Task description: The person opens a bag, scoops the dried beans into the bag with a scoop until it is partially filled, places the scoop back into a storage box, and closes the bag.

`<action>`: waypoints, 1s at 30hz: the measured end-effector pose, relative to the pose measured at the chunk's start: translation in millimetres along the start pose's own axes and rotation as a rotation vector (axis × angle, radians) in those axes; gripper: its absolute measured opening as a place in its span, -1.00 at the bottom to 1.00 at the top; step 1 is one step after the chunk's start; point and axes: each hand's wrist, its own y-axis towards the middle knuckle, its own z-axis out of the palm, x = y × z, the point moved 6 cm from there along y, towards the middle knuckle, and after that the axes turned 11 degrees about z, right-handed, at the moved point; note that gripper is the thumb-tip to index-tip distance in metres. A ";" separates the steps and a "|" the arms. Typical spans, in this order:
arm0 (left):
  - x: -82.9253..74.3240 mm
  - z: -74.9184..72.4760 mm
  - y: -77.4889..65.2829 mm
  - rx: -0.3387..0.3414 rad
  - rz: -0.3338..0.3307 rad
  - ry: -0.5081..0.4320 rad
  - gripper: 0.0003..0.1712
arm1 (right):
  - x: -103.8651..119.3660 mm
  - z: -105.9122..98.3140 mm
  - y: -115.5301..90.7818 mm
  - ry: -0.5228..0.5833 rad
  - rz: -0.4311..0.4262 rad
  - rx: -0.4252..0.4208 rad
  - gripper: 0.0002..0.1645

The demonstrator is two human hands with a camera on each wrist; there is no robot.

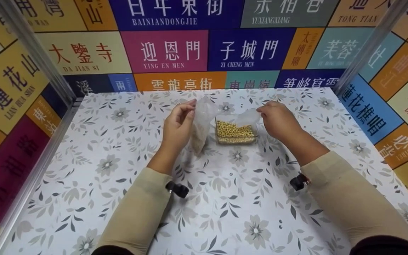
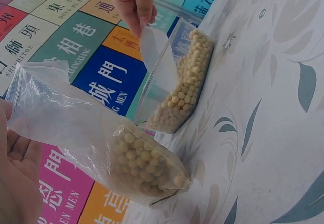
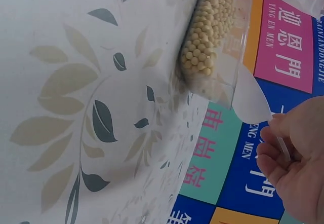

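Observation:
A clear zip bag with soybeans in its lower end stands on the table, leaning slightly. My left hand holds it near the top at its left side. Beside the bag, to the right, is a clear rectangular container part filled with soybeans. My right hand pinches the thin handle of a translucent white scoop at the container's right end. The scoop's head dips inside the container against the beans. Its lower edge is partly hidden by the beans.
A white tablecloth with grey flowers and leaves covers the table. Panels with large printed characters rise behind and at both sides, with metal posts at the corners. Small black devices sit on both wrists.

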 end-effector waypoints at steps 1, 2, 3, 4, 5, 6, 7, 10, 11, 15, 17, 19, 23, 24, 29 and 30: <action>0.1 0.2 0.3 0.000 0.001 -0.003 -0.85 | 1.3 0.4 -0.2 -0.007 -0.007 -0.010 -0.62; 0.3 0.2 0.5 0.000 0.001 -0.004 -0.85 | 2.6 0.8 -0.3 -0.012 -0.014 -0.019 -0.62; 0.2 0.3 0.8 0.000 0.003 -0.007 -0.85 | 3.6 1.5 -0.1 -0.016 -0.020 -0.026 -0.62; 0.0 0.3 1.0 0.000 0.002 -0.011 -0.85 | 5.0 2.2 0.1 -0.019 -0.028 -0.029 -0.62; 0.2 0.3 1.2 0.000 0.001 -0.013 -0.84 | 6.5 3.0 0.2 -0.019 -0.038 -0.028 -0.62; 0.1 0.4 1.3 0.001 0.000 -0.014 -0.83 | 7.4 4.1 0.5 -0.016 -0.041 -0.022 -0.61; 0.1 0.4 1.3 0.002 -0.001 -0.011 -0.81 | 8.4 5.5 0.9 -0.013 -0.044 -0.012 -0.61; 0.2 0.4 0.9 0.006 -0.005 -0.012 -0.77 | 9.8 9.5 2.0 -0.003 -0.049 0.022 -0.60; 0.6 0.5 0.7 0.008 -0.003 -0.006 -0.77 | 9.7 10.6 2.2 0.001 -0.045 0.032 -0.60; 1.6 0.2 -0.6 0.011 0.005 0.003 -0.82 | 6.8 13.8 2.9 0.027 -0.020 0.058 -0.59; 1.5 0.2 -0.7 0.012 0.010 0.004 -0.85 | 5.4 15.0 3.4 0.042 -0.017 0.060 -0.58; 1.5 -0.1 -0.6 0.009 0.009 -0.005 -0.84 | 4.7 17.1 4.3 0.061 -0.023 0.063 -0.58; 2.1 -0.5 -0.5 0.002 0.007 -0.007 -0.84 | 3.6 23.4 5.1 0.106 -0.013 0.090 -0.58; 2.4 -0.5 -0.6 0.001 0.007 -0.004 -0.85 | 3.1 25.0 5.1 0.117 -0.002 0.100 -0.58; 1.5 1.0 -0.5 -0.002 0.012 -0.008 -0.87 | 0.4 33.0 4.1 0.156 0.044 0.156 -0.56; 1.2 1.5 -0.3 -0.001 0.013 -0.012 -0.87 | 0.4 34.3 3.8 0.161 0.048 0.167 -0.55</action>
